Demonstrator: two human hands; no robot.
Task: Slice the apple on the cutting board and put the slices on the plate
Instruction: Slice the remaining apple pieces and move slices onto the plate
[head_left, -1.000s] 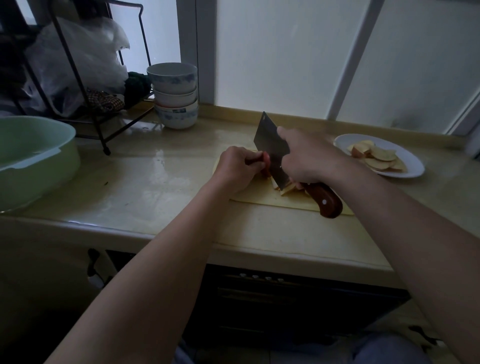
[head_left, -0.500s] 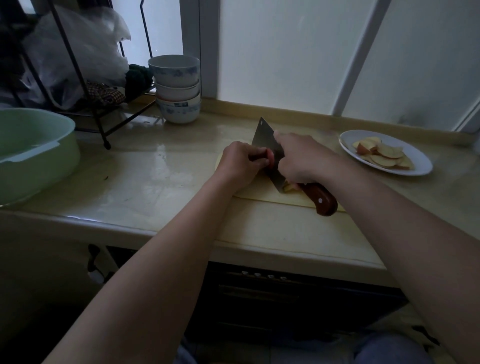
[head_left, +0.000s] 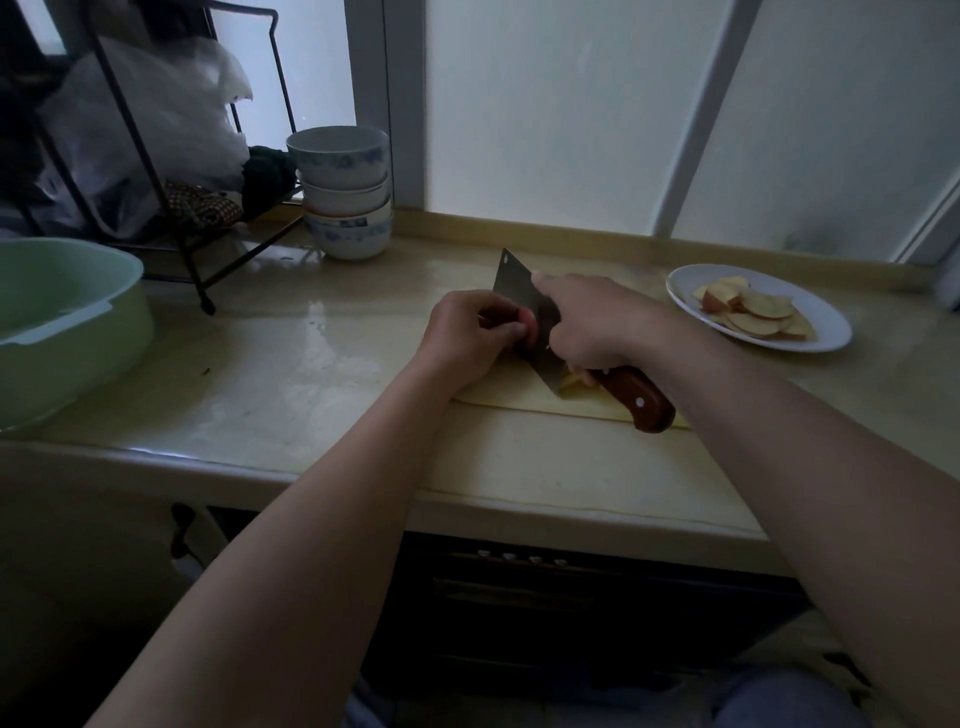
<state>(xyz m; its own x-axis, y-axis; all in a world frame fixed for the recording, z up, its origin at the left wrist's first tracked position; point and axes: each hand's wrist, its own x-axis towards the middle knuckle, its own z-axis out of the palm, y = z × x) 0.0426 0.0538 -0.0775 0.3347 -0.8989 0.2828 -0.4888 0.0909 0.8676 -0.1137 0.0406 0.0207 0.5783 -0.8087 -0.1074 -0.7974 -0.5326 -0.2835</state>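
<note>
Head view: cleaver (head_left: 521, 294) lower into apple (head_left: 530, 329)

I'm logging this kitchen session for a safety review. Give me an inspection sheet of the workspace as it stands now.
Surface: pale glossy countertop, with reflections near the rack.
Job's things: apple piece on the cutting board, cleaver blade against it; cut pieces beside the blade; plate holding slices.
Clutter: stacked bowls; green basin; wire rack with a plastic bag.
Hands: left hand grips the apple piece; right hand grips the cleaver's handle.
Cables: nothing seen.
Surroundings: frosted window behind; dark cabinet front below.
</note>
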